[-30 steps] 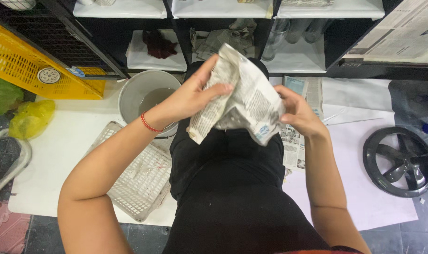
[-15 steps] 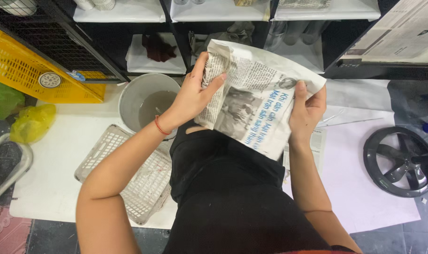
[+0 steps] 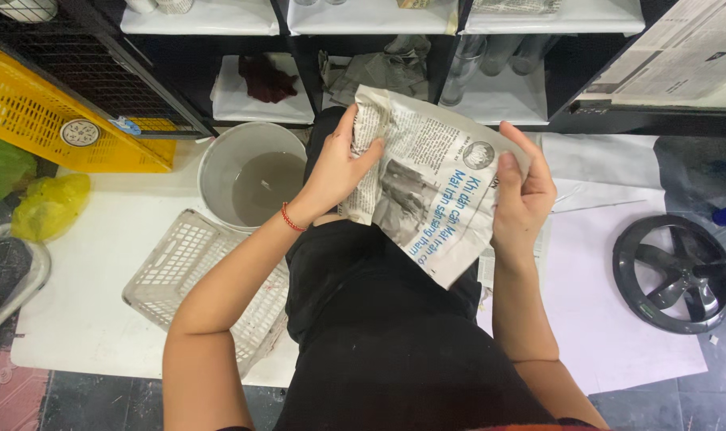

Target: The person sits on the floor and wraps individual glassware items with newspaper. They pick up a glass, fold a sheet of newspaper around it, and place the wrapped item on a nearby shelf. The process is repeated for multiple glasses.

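Observation:
A crumpled sheet of newspaper (image 3: 427,183) is wrapped around something hidden inside it, held over my lap in black trousers (image 3: 387,319). My left hand (image 3: 339,172), with a red thread bracelet at the wrist, grips the paper's left folded edge. My right hand (image 3: 523,191) clasps the right side, thumb on the printed face and fingers behind it. The wrapped bundle tilts down to the right.
A grey bucket (image 3: 219,156) of murky water stands left of my knees, beside a white plastic basket (image 3: 211,287) on white sheeting. A yellow crate (image 3: 35,120) and black shelves (image 3: 299,64) lie beyond. A black wheel-shaped part (image 3: 674,271) is at right, and loose newspaper (image 3: 539,239) under my right arm.
The bunched newspaper has been spread out flatter across the bundle. My right hand slid from beneath it up to its right edge, and both hands lowered slightly.

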